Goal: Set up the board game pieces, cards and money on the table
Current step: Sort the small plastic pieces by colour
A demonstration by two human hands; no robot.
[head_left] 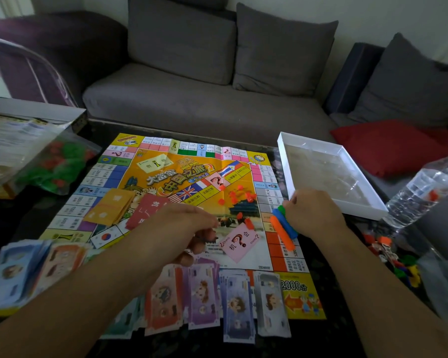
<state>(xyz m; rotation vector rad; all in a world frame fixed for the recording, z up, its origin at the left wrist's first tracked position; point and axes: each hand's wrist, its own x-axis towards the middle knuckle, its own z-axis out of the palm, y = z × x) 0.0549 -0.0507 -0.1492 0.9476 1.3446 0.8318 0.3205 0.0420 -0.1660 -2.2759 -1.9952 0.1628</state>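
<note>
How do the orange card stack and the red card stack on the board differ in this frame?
The orange card stack is orange-yellow and lies fully in view, left of centre on the game board. The red card stack is dark red, sits just right of the orange one, and is partly hidden behind the left hand. Both lie flat on the board with white markings, slightly fanned; neither is held.

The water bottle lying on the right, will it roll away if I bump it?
Probably, yes. The bottle lies on its side and looks round, so a nudge could roll it. It looks like thin clear plastic, so it would likely dent when squeezed. How much water is inside is unclear, so its weight is hard to judge.
</note>
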